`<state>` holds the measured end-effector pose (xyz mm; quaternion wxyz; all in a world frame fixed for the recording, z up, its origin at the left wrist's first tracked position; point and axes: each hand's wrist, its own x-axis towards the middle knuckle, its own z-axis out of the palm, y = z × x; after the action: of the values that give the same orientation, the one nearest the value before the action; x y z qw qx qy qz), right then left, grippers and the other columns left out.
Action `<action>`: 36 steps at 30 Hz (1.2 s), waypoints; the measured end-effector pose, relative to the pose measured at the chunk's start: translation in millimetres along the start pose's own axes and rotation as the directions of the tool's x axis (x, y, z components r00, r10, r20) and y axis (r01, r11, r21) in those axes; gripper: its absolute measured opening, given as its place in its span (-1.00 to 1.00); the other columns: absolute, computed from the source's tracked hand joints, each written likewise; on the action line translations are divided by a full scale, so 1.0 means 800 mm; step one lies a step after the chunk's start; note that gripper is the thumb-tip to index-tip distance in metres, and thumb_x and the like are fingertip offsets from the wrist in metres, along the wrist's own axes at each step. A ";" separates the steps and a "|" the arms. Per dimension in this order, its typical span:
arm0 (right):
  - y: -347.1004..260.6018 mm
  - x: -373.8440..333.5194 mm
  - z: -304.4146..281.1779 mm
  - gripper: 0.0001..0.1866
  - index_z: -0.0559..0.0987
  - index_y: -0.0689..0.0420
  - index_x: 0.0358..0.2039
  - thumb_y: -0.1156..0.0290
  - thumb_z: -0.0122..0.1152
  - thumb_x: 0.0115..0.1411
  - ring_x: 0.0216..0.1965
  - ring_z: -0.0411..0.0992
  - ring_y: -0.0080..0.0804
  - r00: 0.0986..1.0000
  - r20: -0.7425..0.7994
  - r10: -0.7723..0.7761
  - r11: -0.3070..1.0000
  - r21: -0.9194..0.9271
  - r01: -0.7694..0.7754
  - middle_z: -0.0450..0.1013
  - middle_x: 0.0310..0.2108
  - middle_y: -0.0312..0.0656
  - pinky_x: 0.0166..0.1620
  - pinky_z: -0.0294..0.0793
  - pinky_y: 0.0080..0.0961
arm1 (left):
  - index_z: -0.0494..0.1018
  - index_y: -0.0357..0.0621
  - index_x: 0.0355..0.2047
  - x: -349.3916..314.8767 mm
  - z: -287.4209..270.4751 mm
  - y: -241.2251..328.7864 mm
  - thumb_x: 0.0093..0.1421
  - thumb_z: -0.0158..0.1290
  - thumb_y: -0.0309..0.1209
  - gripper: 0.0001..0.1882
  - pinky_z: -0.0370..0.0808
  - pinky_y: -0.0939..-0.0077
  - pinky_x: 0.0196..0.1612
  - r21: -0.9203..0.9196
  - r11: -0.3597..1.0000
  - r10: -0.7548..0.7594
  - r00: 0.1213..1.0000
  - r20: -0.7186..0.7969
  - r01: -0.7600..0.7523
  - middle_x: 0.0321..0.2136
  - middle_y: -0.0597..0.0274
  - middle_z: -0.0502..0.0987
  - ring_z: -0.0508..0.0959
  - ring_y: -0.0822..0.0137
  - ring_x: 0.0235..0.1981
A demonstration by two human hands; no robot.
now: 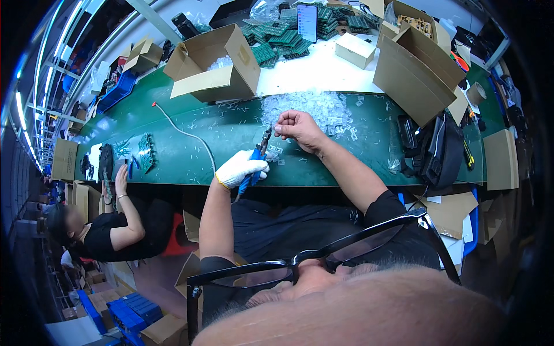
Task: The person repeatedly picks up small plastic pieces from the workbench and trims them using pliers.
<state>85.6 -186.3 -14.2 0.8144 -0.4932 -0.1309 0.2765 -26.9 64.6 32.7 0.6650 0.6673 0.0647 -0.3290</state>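
Observation:
My left hand [241, 168], in a white glove, is closed around blue-handled nippers [258, 151]. Their dark jaws point up and away from me, right beside the fingertips of my right hand [300, 129]. That hand is bare, with thumb and forefinger pinched on a small transparent plastic piece [277, 130], mostly hidden by the fingers. Just beyond it spreads a heap of similar transparent plastic pieces [323, 109] on the green table [173, 144]. A few loose ones [276, 151] lie between my hands.
Open cardboard boxes stand at the back left [245, 57] and right [412, 81]. Green circuit boards [283, 37] pile up behind, near a lit phone [307, 23]. A pale hose [193, 135] crosses the table. A black bag [441, 150] sits right; a co-worker [127, 225] works at left.

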 end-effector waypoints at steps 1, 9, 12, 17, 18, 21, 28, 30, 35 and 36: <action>0.000 0.000 0.001 -0.83 0.61 0.20 -0.13 0.56 0.43 0.32 -0.23 0.65 -0.48 1.000 -0.001 0.012 1.000 0.017 -0.012 0.64 -0.26 -0.23 -0.20 0.61 -0.58 | 0.53 -0.29 0.23 0.000 0.000 0.000 0.29 0.34 -0.24 -0.42 0.65 0.48 -0.12 0.000 1.000 0.000 1.000 0.001 0.000 -0.22 0.23 0.68 0.67 0.42 -0.27; 0.000 -0.001 0.001 -0.83 0.61 0.21 -0.13 0.55 0.44 0.33 -0.25 0.66 -0.48 0.999 -0.025 0.033 0.997 0.068 -0.031 0.65 -0.27 -0.23 -0.22 0.60 -0.60 | 0.54 -0.25 0.19 -0.002 0.007 0.007 0.29 0.35 -0.24 -0.46 0.63 0.49 -0.14 0.057 0.998 -0.019 0.999 -0.048 0.022 -0.23 0.26 0.66 0.65 0.46 -0.29; -0.001 -0.002 0.001 -0.83 0.61 0.21 -0.13 0.55 0.44 0.32 -0.25 0.66 -0.48 0.999 -0.030 0.044 0.995 0.090 -0.042 0.65 -0.27 -0.23 -0.21 0.61 -0.60 | 0.54 -0.25 0.19 -0.004 0.011 0.010 0.29 0.35 -0.25 -0.47 0.62 0.50 -0.15 0.048 0.998 -0.025 0.998 -0.056 0.028 -0.24 0.28 0.65 0.63 0.47 -0.30; -0.002 -0.002 0.000 -0.83 0.61 0.24 -0.14 0.56 0.44 0.31 -0.28 0.65 -0.48 0.999 -0.004 0.043 0.999 0.009 -0.043 0.65 -0.31 -0.21 -0.24 0.62 -0.58 | 0.57 -0.25 0.15 -0.009 0.017 0.020 0.29 0.34 -0.22 -0.49 0.58 0.53 -0.19 0.142 0.989 -0.022 0.997 -0.069 0.032 -0.29 0.30 0.64 0.60 0.50 -0.32; -0.002 -0.001 -0.001 -0.83 0.61 0.24 -0.14 0.56 0.44 0.31 -0.28 0.65 -0.48 0.999 -0.004 0.043 0.999 0.010 -0.043 0.65 -0.31 -0.21 -0.24 0.62 -0.58 | 0.59 -0.26 0.13 -0.010 0.019 0.023 0.28 0.34 -0.20 -0.49 0.57 0.53 -0.21 0.215 0.976 -0.019 0.996 -0.082 0.037 -0.31 0.31 0.63 0.59 0.50 -0.33; -0.002 -0.001 -0.001 -0.84 0.61 0.27 -0.15 0.60 0.42 0.30 -0.27 0.67 -0.41 0.999 -0.005 0.037 0.999 -0.032 -0.037 0.65 -0.30 -0.15 -0.24 0.66 -0.51 | 0.63 -0.27 0.00 -0.012 0.023 0.030 0.25 0.33 -0.17 -0.55 0.56 0.50 -0.27 0.408 0.912 0.017 0.992 -0.123 0.035 -0.40 0.32 0.61 0.57 0.49 -0.40; -0.004 -0.002 0.001 -0.85 0.61 0.27 -0.15 0.61 0.42 0.31 -0.27 0.67 -0.41 0.998 -0.048 0.050 0.995 -0.080 -0.054 0.66 -0.30 -0.14 -0.24 0.68 -0.53 | 0.63 -0.25 -0.21 -0.021 0.032 0.037 0.24 0.33 -0.19 -0.65 0.52 0.46 -0.40 0.455 0.887 0.031 0.976 -0.215 0.072 -0.55 0.35 0.55 0.53 0.46 -0.53; -0.003 -0.001 -0.001 -0.85 0.60 0.27 -0.15 0.61 0.41 0.31 -0.27 0.68 -0.41 0.997 -0.056 0.053 0.995 -0.082 -0.058 0.66 -0.30 -0.14 -0.24 0.68 -0.53 | 0.62 -0.28 -0.14 -0.017 0.033 0.031 0.27 0.31 -0.24 -0.67 0.55 0.45 -0.40 0.299 0.954 0.039 0.980 -0.196 0.022 -0.51 0.32 0.56 0.56 0.45 -0.52; 0.014 -0.001 -0.011 -0.83 0.71 0.19 -0.26 0.38 0.50 0.23 -0.22 0.68 -0.34 0.981 -0.011 -0.192 0.723 -0.678 0.134 0.68 -0.30 -0.13 -0.14 0.66 -0.28 | 0.55 -0.41 0.05 0.014 0.001 -0.026 0.35 0.26 -0.31 -0.59 0.68 0.31 -0.33 -0.175 0.974 0.112 0.976 -0.189 -0.146 -0.39 0.18 0.61 0.63 0.36 -0.48; 0.012 -0.005 0.000 -0.81 0.75 0.12 -0.30 0.28 0.49 0.17 -0.20 0.67 -0.17 0.989 -0.007 -0.150 0.662 -0.744 0.095 0.66 -0.29 -0.07 -0.07 0.62 -0.15 | 0.52 -0.42 0.08 0.014 -0.009 -0.038 0.37 0.25 -0.30 -0.57 0.70 0.26 -0.30 -0.310 0.927 0.173 0.973 -0.155 -0.214 -0.35 0.14 0.62 0.65 0.31 -0.44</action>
<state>79.4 -185.1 -22.0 0.5647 -0.7803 -0.2370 0.1272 -31.7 70.2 -0.1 0.7894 0.5713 0.0933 -0.2042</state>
